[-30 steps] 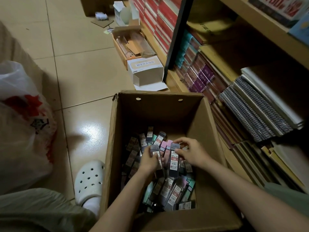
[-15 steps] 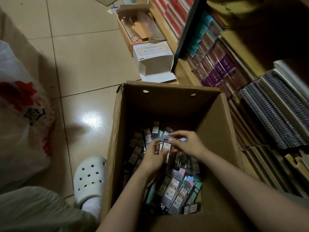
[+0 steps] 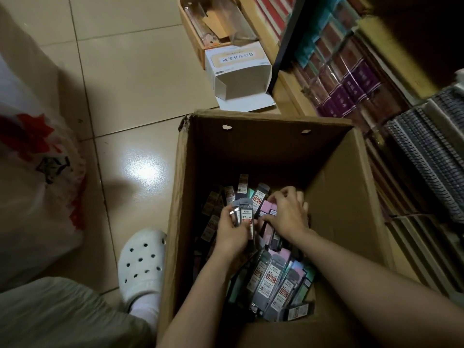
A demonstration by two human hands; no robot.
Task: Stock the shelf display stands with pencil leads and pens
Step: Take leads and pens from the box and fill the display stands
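Note:
A brown cardboard box (image 3: 346, 172) stands open on the floor, its bottom covered with several loose pencil lead packs (image 3: 273, 280) in grey, pink and green. My left hand (image 3: 232, 232) is down inside it, shut on a small bunch of grey lead packs (image 3: 244, 214) held upright. My right hand (image 3: 288, 214) lies palm down on the pile just to the right, fingers curled over pink packs (image 3: 267, 205). Whether it grips one is hidden under the hand.
Shelves on the right hold spiral notebooks (image 3: 426, 156) and wrapped purple books (image 3: 351, 84). A white empty carton (image 3: 238, 69) and a wooden tray (image 3: 200, 38) sit on the tiled floor beyond the box. A plastic bag (image 3: 32, 172) is left; my white clog (image 3: 141, 262) beside the box.
The view has tilted down towards the box. My right hand has left the bunch in my left hand and moved right onto the pink packs. My left hand keeps its packs.

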